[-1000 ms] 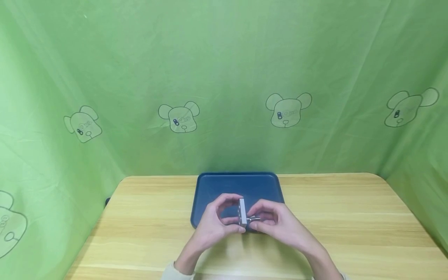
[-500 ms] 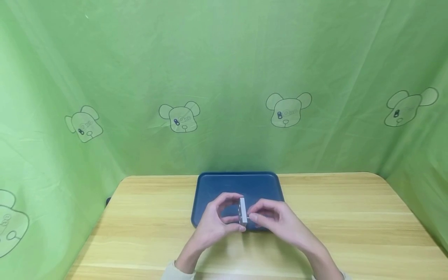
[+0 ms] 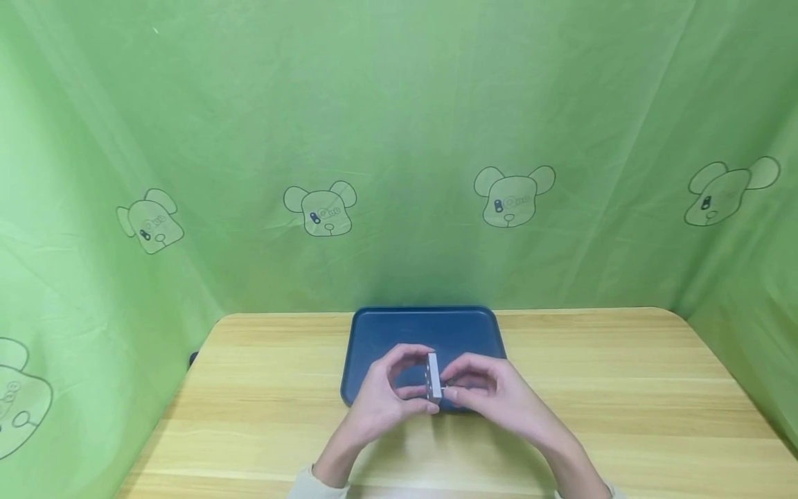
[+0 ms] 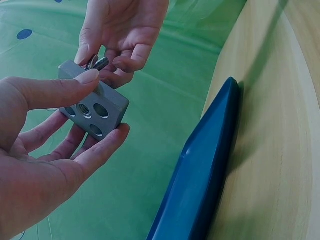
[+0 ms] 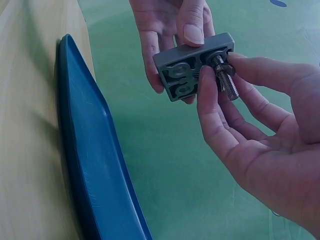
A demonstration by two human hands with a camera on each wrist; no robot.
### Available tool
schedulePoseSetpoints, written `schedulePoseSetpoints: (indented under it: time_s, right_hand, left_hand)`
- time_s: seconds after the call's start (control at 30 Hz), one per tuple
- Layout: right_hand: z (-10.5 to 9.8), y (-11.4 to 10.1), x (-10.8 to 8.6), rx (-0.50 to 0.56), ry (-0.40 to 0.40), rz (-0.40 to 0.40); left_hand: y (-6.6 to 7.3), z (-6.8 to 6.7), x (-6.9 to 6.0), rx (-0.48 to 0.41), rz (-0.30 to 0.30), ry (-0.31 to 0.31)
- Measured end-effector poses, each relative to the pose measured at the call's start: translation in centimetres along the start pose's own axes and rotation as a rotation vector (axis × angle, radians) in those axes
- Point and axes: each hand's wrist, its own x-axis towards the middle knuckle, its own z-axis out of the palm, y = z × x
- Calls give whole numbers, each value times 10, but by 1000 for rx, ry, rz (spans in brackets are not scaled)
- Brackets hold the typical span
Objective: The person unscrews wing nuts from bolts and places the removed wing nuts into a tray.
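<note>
My left hand [image 3: 383,391] holds a grey block [image 3: 433,378] on edge above the tray, thumb on one side and fingers on the other. Several round holes pierce the block [image 4: 100,107], one of them threaded, as the left wrist view shows. Its other face, in the right wrist view, is hollowed with ribs round the holes. From that face sticks out a threaded metal bolt [image 5: 229,85] with a nut-like collar partly hidden by fingers. Thumb and index finger of my right hand [image 3: 492,388] pinch the bolt close to the block; the bolt's inner end is hidden.
Under and behind the hands lies a dark blue tray [image 3: 430,326] with a raised rim, at the far edge of the wooden table [image 3: 268,388]. A green curtain [image 3: 399,138] with printed bear heads hangs around the table.
The right fingers have shifted around the bolt: more of it showed a second ago, the thumb covered it half a second ago, and now the thumb sits slightly lower. The left hand and block stay nearly still.
</note>
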Motion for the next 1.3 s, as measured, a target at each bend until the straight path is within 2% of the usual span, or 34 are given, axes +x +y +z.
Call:
schedulePoseSetpoints:
  time_s: [0.47,0.7,0.9,1.3]
  right_hand:
    - [0,-1,0,8,13,47]
    - [0,-1,-1,-4,16,39]
    - [0,-1,0,-26,20,33]
    - [-3,1,-1,9,26,13]
  left_hand:
    - [1,0,1,21,4,19]
    - [1,-1,0,14,21,20]
    - [2,-2,-1,11,11,22]
    - [1,-2,0,12,3,15]
